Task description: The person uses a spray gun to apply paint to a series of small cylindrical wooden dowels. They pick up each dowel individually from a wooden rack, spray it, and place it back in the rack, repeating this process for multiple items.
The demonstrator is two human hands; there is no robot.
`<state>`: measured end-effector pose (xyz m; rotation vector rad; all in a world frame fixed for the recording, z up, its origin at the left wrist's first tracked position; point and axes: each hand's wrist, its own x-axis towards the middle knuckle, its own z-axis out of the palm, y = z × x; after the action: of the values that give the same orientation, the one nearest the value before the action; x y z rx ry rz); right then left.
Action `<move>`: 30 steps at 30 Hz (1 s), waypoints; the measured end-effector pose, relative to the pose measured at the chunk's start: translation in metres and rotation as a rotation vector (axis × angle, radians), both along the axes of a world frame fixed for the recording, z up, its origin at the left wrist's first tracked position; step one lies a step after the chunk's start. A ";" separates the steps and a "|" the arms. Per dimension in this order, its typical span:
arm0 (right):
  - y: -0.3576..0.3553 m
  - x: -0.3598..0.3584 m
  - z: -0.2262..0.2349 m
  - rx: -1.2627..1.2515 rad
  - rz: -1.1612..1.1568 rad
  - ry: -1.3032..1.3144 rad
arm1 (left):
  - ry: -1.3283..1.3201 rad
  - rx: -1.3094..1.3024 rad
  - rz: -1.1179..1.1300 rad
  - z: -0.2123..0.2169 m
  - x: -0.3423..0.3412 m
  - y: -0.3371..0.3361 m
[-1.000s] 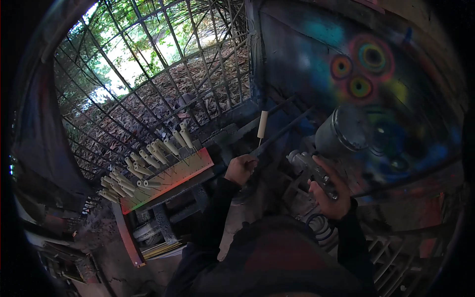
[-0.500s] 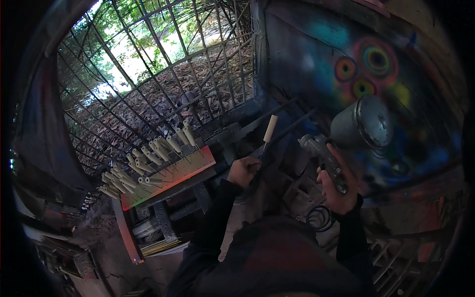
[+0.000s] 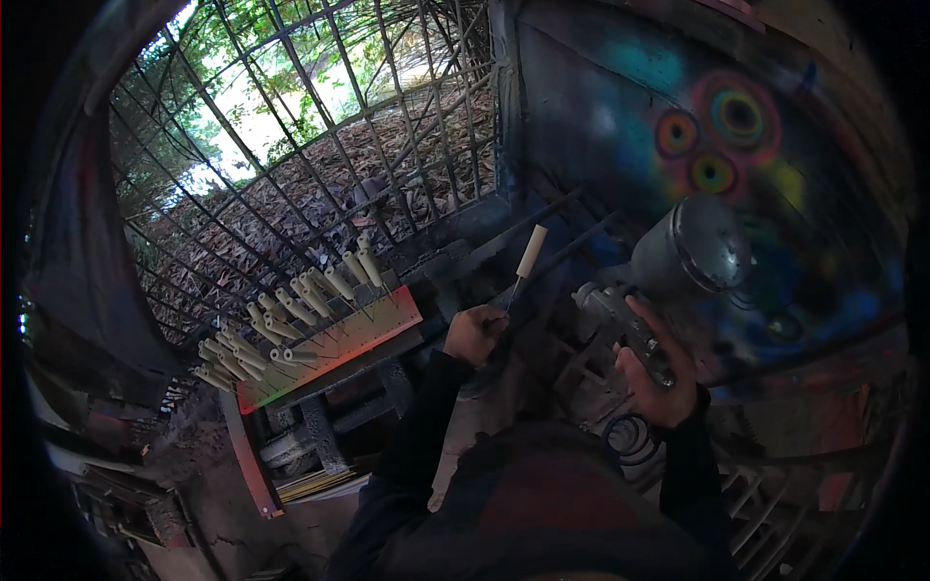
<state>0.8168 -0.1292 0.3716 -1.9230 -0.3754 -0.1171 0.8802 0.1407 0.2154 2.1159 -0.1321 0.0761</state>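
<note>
And here in the head view, the left hand (image 3: 475, 334) is closed on a thin rod (image 3: 514, 293), with a cream cylinder (image 3: 530, 252) standing tilted at its top, just beyond the fingers and left of the spray gun (image 3: 607, 307)! That gun is gripped by the right hand (image 3: 663, 380), fingers around the handle, its metal cup (image 3: 693, 244) bulging out ahead. Handling? The cylinder looks light and stiff, its surface probably easy to mark, so the bare rod below is the place to hold. The gun seems the heavy one, hard and perhaps slick, top-heavy with that cup; the handle is the sure grip. Now the count: one cylinder in hand, one rod, one gun, one cup; one orange-edged board (image 3: 341, 356) on the left, bristling with roughly twenty more cylinders (image 3: 339, 282), too crowded to number exactly; and three painted rings (image 3: 739, 115) on the one dark panel (image 3: 572, 107) behind!
</note>
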 end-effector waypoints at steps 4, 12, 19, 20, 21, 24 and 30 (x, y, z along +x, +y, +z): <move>-0.001 0.000 0.005 0.034 -0.086 -0.009 | -0.002 0.017 0.003 0.002 0.001 -0.001; -0.002 -0.003 -0.012 -0.031 0.053 -0.052 | -0.012 0.016 0.015 0.002 0.004 -0.002; -0.001 0.002 0.005 0.009 -0.038 0.068 | -0.026 0.065 0.018 -0.003 0.005 0.000; -0.003 0.004 0.005 -0.004 -0.061 0.070 | -0.034 0.069 0.018 -0.003 0.005 0.000; -0.004 0.006 0.002 0.001 -0.075 -0.003 | -0.041 0.072 0.019 -0.003 0.005 -0.001; -0.004 0.007 -0.003 0.024 -0.113 -0.095 | -0.043 0.094 0.024 -0.003 0.006 0.000; -0.007 -0.003 -0.006 -0.032 0.032 -0.029 | -0.043 0.098 0.044 0.000 0.007 -0.001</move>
<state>0.8140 -0.1360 0.3654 -1.9480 -0.4296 -0.1185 0.8869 0.1396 0.2154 2.2164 -0.1171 0.1443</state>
